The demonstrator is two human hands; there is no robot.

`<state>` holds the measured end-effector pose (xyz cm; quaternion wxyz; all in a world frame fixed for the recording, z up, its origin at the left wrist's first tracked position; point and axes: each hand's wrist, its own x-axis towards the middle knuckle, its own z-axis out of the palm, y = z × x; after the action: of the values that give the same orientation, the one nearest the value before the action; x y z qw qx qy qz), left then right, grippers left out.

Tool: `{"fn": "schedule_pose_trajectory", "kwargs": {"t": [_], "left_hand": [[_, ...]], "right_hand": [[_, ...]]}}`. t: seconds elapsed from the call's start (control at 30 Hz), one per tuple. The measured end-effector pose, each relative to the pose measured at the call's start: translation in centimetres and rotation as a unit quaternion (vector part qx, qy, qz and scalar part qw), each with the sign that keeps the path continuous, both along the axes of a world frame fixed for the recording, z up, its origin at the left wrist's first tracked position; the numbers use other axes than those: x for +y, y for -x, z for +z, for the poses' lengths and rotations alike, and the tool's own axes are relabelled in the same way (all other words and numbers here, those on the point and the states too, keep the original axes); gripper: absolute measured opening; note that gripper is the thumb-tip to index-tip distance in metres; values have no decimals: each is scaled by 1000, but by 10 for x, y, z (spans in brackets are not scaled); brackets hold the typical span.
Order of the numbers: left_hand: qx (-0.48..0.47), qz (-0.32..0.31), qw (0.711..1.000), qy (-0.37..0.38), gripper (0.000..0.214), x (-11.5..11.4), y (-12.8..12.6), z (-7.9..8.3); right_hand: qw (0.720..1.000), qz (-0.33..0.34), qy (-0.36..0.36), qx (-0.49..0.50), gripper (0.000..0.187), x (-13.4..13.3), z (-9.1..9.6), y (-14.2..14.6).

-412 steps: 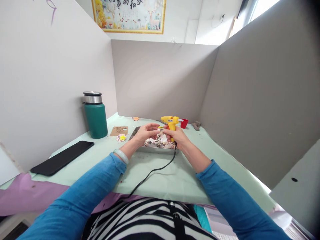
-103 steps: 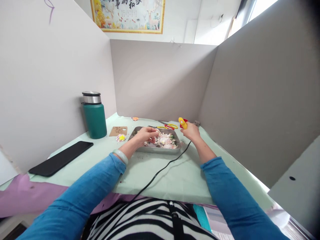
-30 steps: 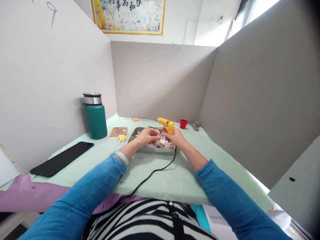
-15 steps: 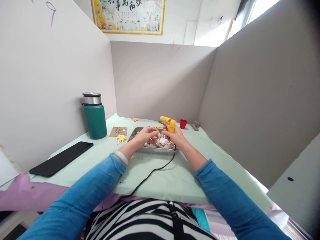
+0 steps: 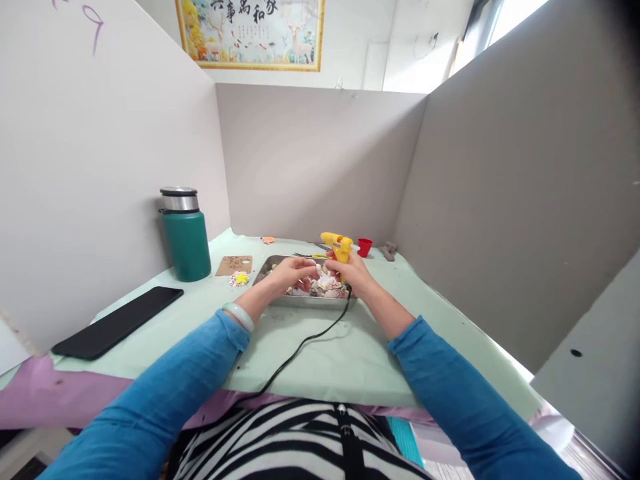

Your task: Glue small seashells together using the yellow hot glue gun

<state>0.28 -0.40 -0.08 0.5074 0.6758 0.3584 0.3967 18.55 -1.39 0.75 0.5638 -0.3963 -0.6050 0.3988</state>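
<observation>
My right hand is closed around the handle of a yellow hot glue gun, with a clear glue stick at its rear end and a black cord trailing to the table's front edge. My left hand pinches a small pale shell close to my right fingertips. Both hands are over a metal tray of shells. The gun's nozzle points left, above the left fingers; whether glue is on the shell is too small to tell.
Left of the tray lie a brown card, a flower-like piece and a black phone-like slab. A green bottle stands near the left partition. Behind are a red cup, a grey-brown lump and an orange piece.
The view has shifted slightly. Both hands stay over the tray, and the small shell at my left fingertips shows more plainly now. The glue gun remains in my right hand.
</observation>
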Motion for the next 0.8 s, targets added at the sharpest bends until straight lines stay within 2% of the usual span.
{"fn": "schedule_pose_trajectory", "kwargs": {"t": [0.1,0.2,0.33,0.4,0.5,0.67,0.8], "left_hand": [[6,3,1000,3,43,-2,-1,2],[15,6,1000,1,38,-5,-2,2],[18,10,1000,3,34,-5,-3,2],[19,10,1000,2,35,-4,-3,1],[24,2,1000,2,36,-3,-3,1],[35,1,999,0,37,-5,-4,3],[39,1,999,5,37,-7,-5,4]], "right_hand": [[998,-50,26,16,27,1,12,-14],[988,-138,66,8,24,11,17,-36],[948,-282,122,-82,25,36,6,-70],[921,-322,144,-164,22,50,-5,-85],[889,-342,201,-229,19,65,-21,-99],[876,-342,238,-245,12,72,-45,-96],[872,-339,244,-257,7,74,-54,-90]]}}
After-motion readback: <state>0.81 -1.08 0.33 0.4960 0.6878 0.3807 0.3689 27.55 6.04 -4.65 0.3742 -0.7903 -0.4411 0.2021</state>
